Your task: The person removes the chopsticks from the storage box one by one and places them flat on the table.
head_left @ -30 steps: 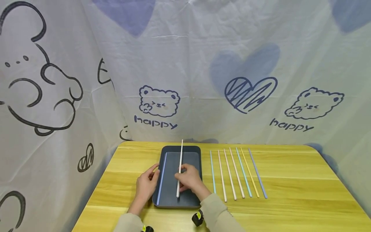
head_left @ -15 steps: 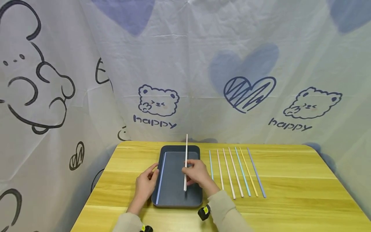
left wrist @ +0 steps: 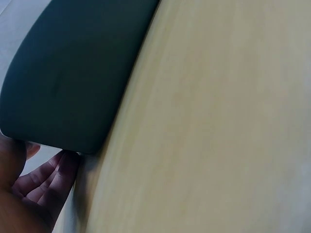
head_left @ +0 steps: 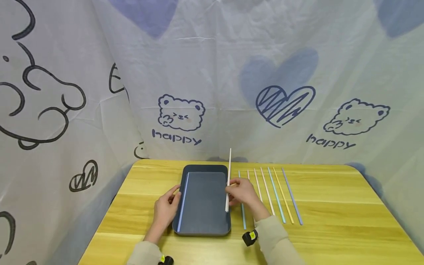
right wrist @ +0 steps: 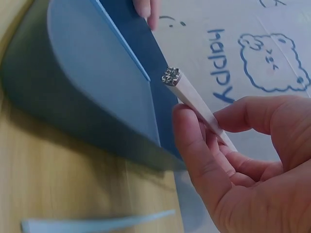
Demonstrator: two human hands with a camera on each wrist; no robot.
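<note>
In the head view my right hand [head_left: 243, 193] pinches a pale pink chopstick [head_left: 229, 173] between thumb and fingers, tilted up over the right rim of a dark grey tray [head_left: 205, 233]. The square, patterned butt end of this chopstick [right wrist: 192, 99] faces the camera in the right wrist view. Inside the tray, a lavender-blue chopstick [head_left: 183, 202] lies along the left wall. My left hand [head_left: 165, 211] touches the tray's left side from outside, thumb and index finger against the wall. In the left wrist view its fingertips [left wrist: 70, 158] are right at the tray's edge.
Right of the tray several chopsticks lie side by side on the wooden table [head_left: 347, 206]: a light blue one [head_left: 243, 217], pink ones, a cyan one [head_left: 277, 197], a yellow one [head_left: 283, 197] and a violet one [head_left: 292, 197]. The right forearm partly covers some. A printed curtain [head_left: 228, 73] stands behind.
My right hand has carried the pale pink chopstick rightward and slightly up, from over the tray's middle to its right rim. The left hand stays at the tray's left side.
</note>
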